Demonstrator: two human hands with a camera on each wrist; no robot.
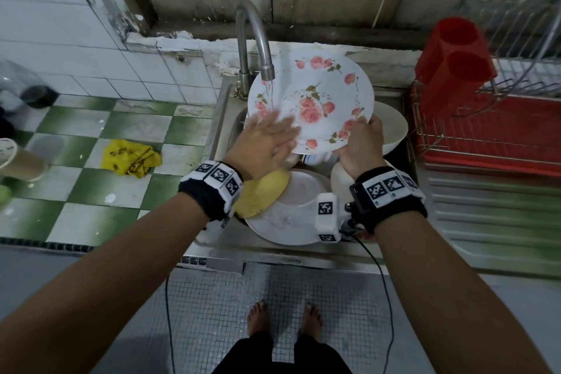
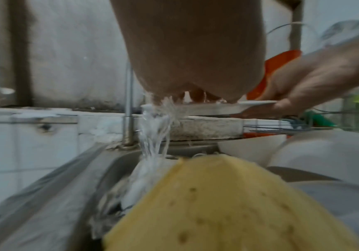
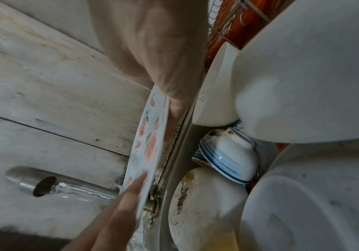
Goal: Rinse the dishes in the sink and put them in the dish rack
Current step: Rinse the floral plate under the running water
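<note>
Early stage, by judgement: the dish rack (image 1: 473, 118) on the right is showing no dishes in the part visible, only a red cup holder (image 1: 452, 55) at its back corner, while the sink (image 1: 221, 118) is still holding a pile. Nearest the person, a large white plate (image 1: 285, 222) is lying with a yellow bowl (image 1: 261, 191) overlapping its left edge; beyond these, white bowls (image 3: 303, 76) and a blue-striped bowl (image 3: 228, 159) with dark residue are waiting unrinsed. Above the pile, the right hand (image 1: 361, 146) is gripping the near right rim of a flowered plate (image 1: 312, 100), thumb on the face and the remaining fingers behind, tilting it up toward the person. The left hand (image 1: 270, 140) is lying flat, fingers extended, rubbing the plate's lower left face where the water is landing. The tap (image 1: 255, 36) is running directly onto the plate, and runoff is falling into the sink. So one plate is being rinsed and the rest remains. Path to the rack looks open, though the tall white bowl (image 1: 391, 127) between sink and rack may be in the way. Off to the left, a yellow cloth (image 1: 130, 158) is lying on the green-checked counter (image 1: 85, 130).
</note>
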